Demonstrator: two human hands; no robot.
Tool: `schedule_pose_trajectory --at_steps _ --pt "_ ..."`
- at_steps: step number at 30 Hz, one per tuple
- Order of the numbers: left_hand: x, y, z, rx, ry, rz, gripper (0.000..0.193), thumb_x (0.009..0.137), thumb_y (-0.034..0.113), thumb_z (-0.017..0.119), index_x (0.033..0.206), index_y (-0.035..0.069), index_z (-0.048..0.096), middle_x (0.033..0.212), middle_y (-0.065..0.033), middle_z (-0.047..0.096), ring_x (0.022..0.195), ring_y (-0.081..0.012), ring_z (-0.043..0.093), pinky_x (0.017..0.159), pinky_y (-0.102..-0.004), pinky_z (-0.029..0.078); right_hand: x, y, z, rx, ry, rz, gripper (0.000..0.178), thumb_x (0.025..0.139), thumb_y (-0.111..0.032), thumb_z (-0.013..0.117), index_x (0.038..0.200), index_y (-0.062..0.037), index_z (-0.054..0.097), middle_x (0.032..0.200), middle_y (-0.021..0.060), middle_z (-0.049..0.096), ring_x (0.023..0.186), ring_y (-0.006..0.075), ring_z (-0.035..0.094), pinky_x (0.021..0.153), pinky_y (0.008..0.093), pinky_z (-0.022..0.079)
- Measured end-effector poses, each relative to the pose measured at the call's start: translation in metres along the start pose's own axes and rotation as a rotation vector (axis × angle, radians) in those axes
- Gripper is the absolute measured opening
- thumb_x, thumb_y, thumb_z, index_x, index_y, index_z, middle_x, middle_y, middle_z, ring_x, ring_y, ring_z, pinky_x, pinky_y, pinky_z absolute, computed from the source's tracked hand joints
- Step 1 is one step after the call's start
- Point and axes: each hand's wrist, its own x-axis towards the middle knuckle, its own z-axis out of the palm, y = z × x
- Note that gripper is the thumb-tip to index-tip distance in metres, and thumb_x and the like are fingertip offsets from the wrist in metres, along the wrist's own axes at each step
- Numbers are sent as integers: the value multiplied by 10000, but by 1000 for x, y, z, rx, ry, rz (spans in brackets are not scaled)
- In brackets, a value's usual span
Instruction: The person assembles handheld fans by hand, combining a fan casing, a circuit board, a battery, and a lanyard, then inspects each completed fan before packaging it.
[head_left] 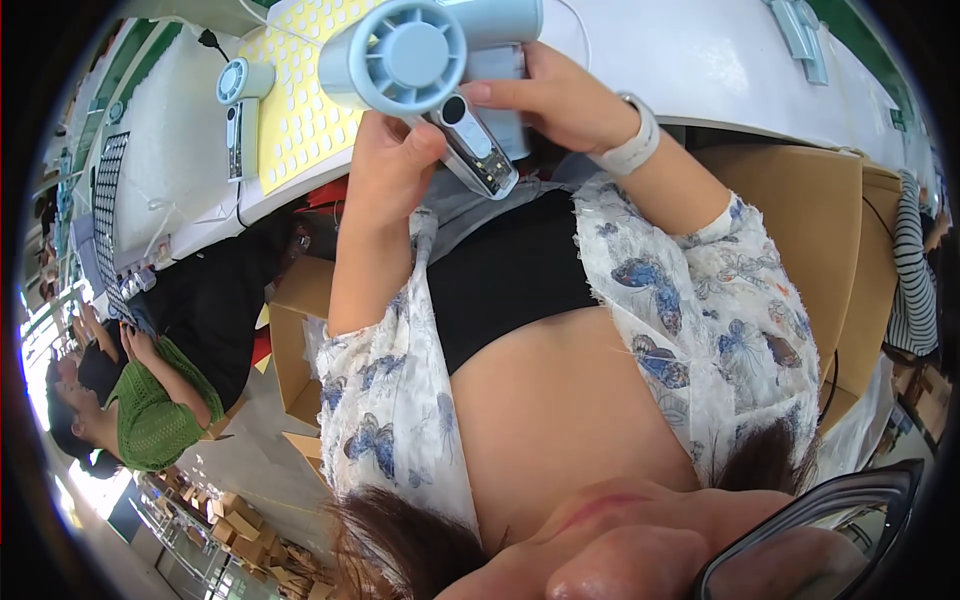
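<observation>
Two light blue handheld fans are raised above the near edge of the table. My left hand [392, 165] is closed round the handle of the first fan [415, 55], whose round vented head points up at me. That handle slants down to the right, its glossy silver panel showing small light spots near the end. Close beside it, my right hand [565, 105] grips the second fan [495, 20], which is partly hidden behind the first. My right thumb reaches toward the first fan's handle; whether it touches I cannot tell.
A yellow sheet [290, 110] of white round stickers lies on the white table [660, 60]. Another blue fan [238, 110] rests at its left edge; a blue part [800, 40] lies far right. Cardboard boxes [800, 220] stand on both sides. A person in green [165, 405] sits left.
</observation>
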Motion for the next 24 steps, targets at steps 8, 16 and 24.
schedule_pose_trajectory --at_steps 8,16,24 --pt "4 1 -7 -94 199 -66 736 813 505 639 1272 -25 414 951 -131 600 855 -223 607 730 -361 515 -11 -18 -39 209 191 270 478 908 -287 587 1255 8 442 1062 161 616 912 190 622 809 323 507" --pt "0 -4 -1 -213 147 -62 465 845 253 578 1186 -5 395 824 -112 533 714 -211 554 635 -338 485 -17 0 -29 156 68 73 447 901 -196 585 1258 24 431 1126 175 599 995 237 615 901 362 490" --pt "1 -8 2 -233 124 -101 478 820 214 592 1185 2 369 875 -127 535 733 -215 563 636 -344 489 -20 13 -21 205 78 -36 447 904 -174 589 1284 -26 405 1107 138 595 986 225 614 891 351 496"
